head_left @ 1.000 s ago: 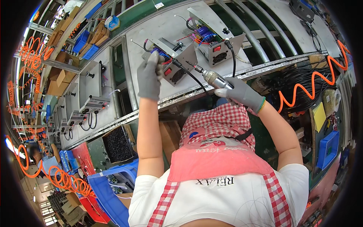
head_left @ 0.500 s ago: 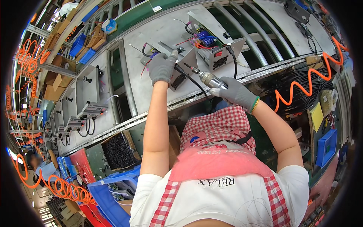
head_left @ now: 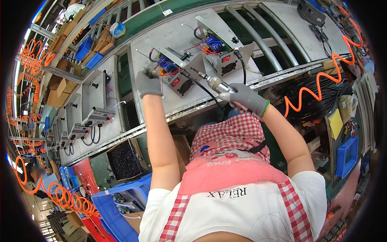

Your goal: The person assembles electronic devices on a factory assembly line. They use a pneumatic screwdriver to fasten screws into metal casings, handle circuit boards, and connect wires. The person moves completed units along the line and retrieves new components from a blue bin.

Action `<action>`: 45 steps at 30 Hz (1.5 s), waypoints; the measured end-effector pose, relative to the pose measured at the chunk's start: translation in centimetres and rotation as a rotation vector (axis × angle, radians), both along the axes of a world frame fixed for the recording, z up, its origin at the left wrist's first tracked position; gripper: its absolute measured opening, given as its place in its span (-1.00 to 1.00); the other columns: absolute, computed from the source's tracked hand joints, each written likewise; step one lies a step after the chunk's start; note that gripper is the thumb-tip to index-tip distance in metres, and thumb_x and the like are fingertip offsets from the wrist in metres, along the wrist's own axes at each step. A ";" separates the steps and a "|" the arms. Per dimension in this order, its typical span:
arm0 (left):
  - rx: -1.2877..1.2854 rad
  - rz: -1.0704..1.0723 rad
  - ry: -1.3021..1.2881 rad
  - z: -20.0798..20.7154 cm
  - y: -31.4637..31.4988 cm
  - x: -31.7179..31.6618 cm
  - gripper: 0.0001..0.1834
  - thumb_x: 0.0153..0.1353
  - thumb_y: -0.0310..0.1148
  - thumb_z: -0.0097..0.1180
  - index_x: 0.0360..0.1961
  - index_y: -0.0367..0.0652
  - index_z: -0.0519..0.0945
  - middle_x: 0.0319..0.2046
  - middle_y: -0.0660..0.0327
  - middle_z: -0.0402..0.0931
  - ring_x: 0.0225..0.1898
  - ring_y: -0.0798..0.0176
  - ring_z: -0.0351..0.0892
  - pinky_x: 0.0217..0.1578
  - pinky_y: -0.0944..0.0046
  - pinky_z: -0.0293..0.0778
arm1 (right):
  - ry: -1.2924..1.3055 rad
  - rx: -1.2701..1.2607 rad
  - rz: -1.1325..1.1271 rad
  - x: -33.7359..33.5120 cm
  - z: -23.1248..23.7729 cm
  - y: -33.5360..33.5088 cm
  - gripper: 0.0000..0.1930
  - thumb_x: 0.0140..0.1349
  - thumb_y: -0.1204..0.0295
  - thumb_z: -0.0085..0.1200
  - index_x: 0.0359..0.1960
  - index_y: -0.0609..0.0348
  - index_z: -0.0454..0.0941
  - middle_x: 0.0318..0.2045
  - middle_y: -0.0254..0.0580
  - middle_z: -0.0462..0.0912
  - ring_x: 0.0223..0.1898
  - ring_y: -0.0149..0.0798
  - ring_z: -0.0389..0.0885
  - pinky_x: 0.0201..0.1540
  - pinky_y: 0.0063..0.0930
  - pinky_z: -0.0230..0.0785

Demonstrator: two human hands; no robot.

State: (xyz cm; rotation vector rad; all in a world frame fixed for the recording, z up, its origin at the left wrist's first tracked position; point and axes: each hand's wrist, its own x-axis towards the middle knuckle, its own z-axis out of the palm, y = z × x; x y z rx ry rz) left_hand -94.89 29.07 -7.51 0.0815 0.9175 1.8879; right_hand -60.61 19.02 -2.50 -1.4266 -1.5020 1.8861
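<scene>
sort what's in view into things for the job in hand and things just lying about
Seemingly part of the job:
power screwdriver, in the right hand
left open metal unit, with the left hand beside it
right open metal unit

Seemingly just lying about:
yellow sheet at right
blue tray at right
blue-and-white box at upper left

In my right grip [head_left: 244,98] I hold a silver power screwdriver [head_left: 218,84], its bit [head_left: 201,74] pointing at the open grey metal unit [head_left: 179,76]. It sits angled on the surface [head_left: 169,101], red switch [head_left: 175,82] and fan grille [head_left: 186,86] facing me, red wires [head_left: 172,73] showing.
</scene>
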 end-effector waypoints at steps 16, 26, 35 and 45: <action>-0.009 -0.834 0.015 2.5 -8.5 15.3 -0.55 0.31 0.07 0.00 -0.29 -0.16 0.47 -0.64 0.38 0.30 -0.74 0.51 0.15 -0.79 0.56 0.04 | 0.112 0.114 -0.090 7.3 3.9 -6.8 -0.44 0.00 0.13 0.33 -0.05 0.24 0.51 -0.34 -0.33 0.51 -0.35 -0.52 0.41 -0.25 -0.57 0.32; -0.169 -0.731 0.073 1.1 -7.9 20.0 -0.58 0.39 0.01 -0.12 -0.31 -0.16 0.47 -0.75 0.41 0.10 -0.77 0.48 0.03 -0.74 0.46 0.06 | 0.054 0.150 -0.046 10.2 0.6 -7.2 -0.45 -0.02 0.06 0.31 -0.12 0.24 0.53 -0.33 -0.26 0.52 -0.29 -0.44 0.45 -0.19 -0.48 0.34; -0.228 -0.713 0.074 0.7 -8.1 21.9 -0.61 0.45 -0.24 -0.14 0.08 -0.37 0.40 -0.52 0.37 0.31 -0.56 0.50 0.24 -0.59 0.51 0.25 | 0.043 0.094 -0.079 11.6 -0.5 -6.7 -0.43 -0.03 0.02 0.34 -0.15 0.24 0.52 -0.36 -0.26 0.51 -0.36 -0.45 0.46 -0.29 -0.52 0.36; -0.138 -0.979 0.459 0.9 -8.7 21.4 -0.62 0.40 -0.15 -0.04 -0.17 -0.34 0.51 -0.59 0.41 0.33 -0.69 0.60 0.09 -0.71 0.56 0.07 | 0.048 0.081 -0.079 12.1 -1.8 -6.2 -0.43 -0.01 0.03 0.34 -0.13 0.24 0.52 -0.36 -0.25 0.51 -0.33 -0.43 0.47 -0.27 -0.49 0.36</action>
